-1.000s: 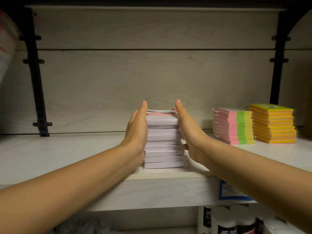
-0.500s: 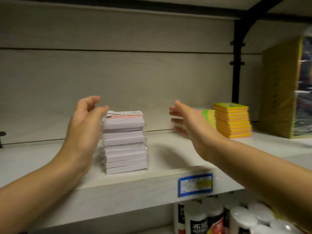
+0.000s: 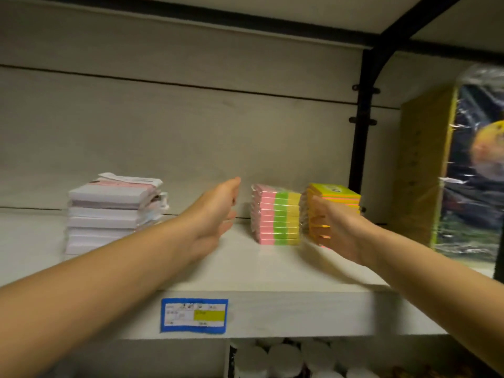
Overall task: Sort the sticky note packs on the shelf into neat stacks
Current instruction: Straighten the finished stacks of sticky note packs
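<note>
**Two hands among the sticky note stacks**

The fingers (image 3: 317, 214) of the right hand (image 3: 339, 236) lie spread apart across the near face of the yellow-and-orange stack (image 3: 338, 196), with orange showing in the gaps. Blur hides whether they touch it, and the hand covers the stack's lower front. The left hand (image 3: 214, 214) hovers with its fingers straight and close together, holding nothing, between the white stack (image 3: 109, 216) and the striped stack (image 3: 275, 216). Both forearms are cut off by the frame's edges.

A blue-bordered price label (image 3: 194, 315), its print unreadable, sits on the front edge of the shelf (image 3: 272, 271). Below it are white round tops (image 3: 283, 358), too dim to identify. At far right a tall film-wrapped box (image 3: 425, 165) stands near a black upright (image 3: 362, 126).

All three stacks sit on the shelf. The white one, at left, is slightly uneven and has a pink-topped pack uppermost. The pink, green and yellow striped one is squared, and the yellow-and-orange one stands just beside it on the right.
</note>
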Available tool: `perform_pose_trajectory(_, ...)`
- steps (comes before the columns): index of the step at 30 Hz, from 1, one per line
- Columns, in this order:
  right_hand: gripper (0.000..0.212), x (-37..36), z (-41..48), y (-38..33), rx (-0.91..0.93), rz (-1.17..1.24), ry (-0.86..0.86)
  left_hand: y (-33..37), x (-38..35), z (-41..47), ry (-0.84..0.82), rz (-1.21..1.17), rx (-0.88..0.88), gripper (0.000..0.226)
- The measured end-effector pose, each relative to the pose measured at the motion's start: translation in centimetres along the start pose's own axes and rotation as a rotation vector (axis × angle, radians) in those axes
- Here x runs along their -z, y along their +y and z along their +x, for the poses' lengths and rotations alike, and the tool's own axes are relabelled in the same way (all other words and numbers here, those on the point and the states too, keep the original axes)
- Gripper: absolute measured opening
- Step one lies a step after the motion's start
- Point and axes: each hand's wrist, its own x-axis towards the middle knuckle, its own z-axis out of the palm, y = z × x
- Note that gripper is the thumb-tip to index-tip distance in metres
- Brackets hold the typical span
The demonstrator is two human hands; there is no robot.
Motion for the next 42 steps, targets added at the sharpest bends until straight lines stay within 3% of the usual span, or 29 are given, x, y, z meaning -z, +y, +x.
perform_pose_trajectory(4,0.037,-0.2,2.2,1.4,-0.053,0.02,-0.113,-0.3,-2.2,2.1,-0.01,0.045,0.174,0.07)
perform_pose_trajectory(9,0.032,-1.5,4.7,2.9,0.014,-0.028,-0.043,-1.1,-4.2,4.5,-0.04,0.062,0.124,0.064)
perform_pose_trajectory(12,0.067,-2.0,5.3,3.4,0.04,-0.066,0.074,-1.8,-4.8,5.4,-0.013,0.018,0.101,0.059)
perform_pose_trajectory(16,0.069,-2.8,5.9,3.0,0.057,0.03,0.139,-3.4,-5.1,6.9,0.011,-0.039,0.069,0.064)
perform_pose_trajectory(23,0.075,-3.3,4.5,2.4,0.054,0.04,0.071,-2.3,-4.4,5.3,-0.031,-0.063,0.099,0.067)
perform_pose_trajectory(27,0.046,-3.6,0.8,0.8,0.024,0.057,-0.112,-1.1,-2.8,2.7,-0.072,-0.064,0.133,0.065)
perform_pose_trajectory(29,0.052,-4.3,-0.9,0.1,0.054,0.048,-0.176,-0.7,-1.7,1.1,-0.103,-0.079,0.158,0.07)
perform_pose_trajectory(32,0.082,-5.7,-3.2,-0.8,0.007,0.117,-0.258,-0.6,0.5,-0.6,-0.123,-0.133,0.173,0.069)
perform_pose_trajectory(42,0.081,-10.9,-6.8,-1.9,-0.002,0.141,-0.3,-0.3,5.4,-4.0,-0.079,-0.182,0.182,0.075)
